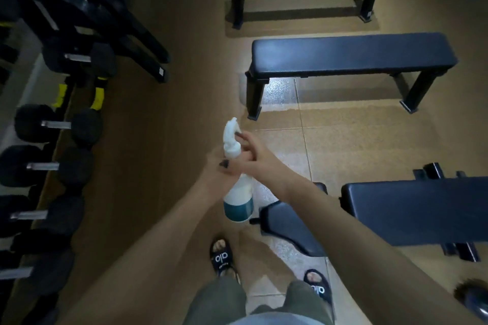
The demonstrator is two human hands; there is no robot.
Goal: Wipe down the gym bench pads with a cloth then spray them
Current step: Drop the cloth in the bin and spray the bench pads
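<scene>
Bench pads [351, 51]: 3; spray bottle [237, 192]: 1

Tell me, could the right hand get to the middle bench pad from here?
Probably not without a step forward. The right hand is busy at the spray bottle, which the left hand grips, and bare floor lies between it and the middle bench pad. Nothing blocks the way.

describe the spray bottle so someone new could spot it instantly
Between the dumbbell rack along the left wall and the benches on the right, both hands meet mid-frame. The left hand grips the spray bottle by its neck; the right hand touches the head. It alone is white, with teal liquid.
</scene>
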